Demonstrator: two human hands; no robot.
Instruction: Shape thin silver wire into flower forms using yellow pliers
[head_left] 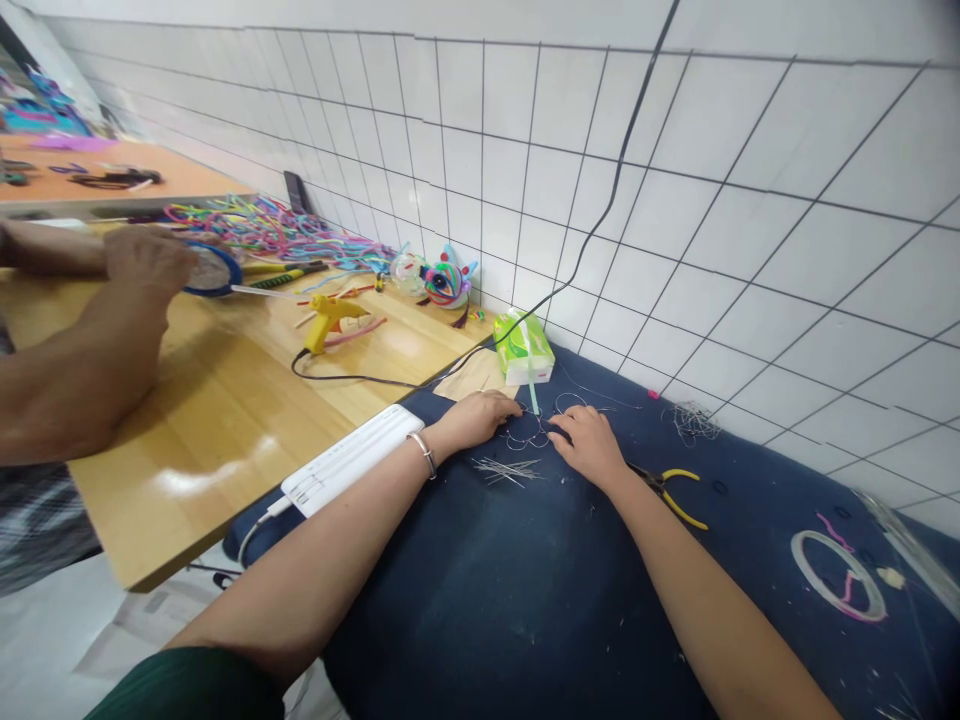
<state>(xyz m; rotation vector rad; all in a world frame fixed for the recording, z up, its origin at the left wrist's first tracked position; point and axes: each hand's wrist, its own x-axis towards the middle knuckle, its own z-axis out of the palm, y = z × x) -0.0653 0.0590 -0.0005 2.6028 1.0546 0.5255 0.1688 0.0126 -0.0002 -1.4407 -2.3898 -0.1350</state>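
A thin wire shape with rounded loops (528, 440) lies on the dark blue cloth, between my two hands. My left hand (480, 420), with a bracelet at the wrist, has its fingers together on the wire's upper left part. At the right edge of the wire is my right hand (589, 442), its fingers bent and spread, thumb and index finger apart. A pale green strip (533, 388) hangs from the green tissue pack (523, 350) down to the wire. Just below the hands lies a loose pile of short straight wires (507, 471).
Yellow-handled pliers (681, 497) lie beside my right forearm, with a tape ring (838, 576) farther right. A white power strip (352, 458) borders the wooden table (202, 430), where a yellow glue gun (328, 320) sits. Another person's arms (97, 340) reach in from the left.
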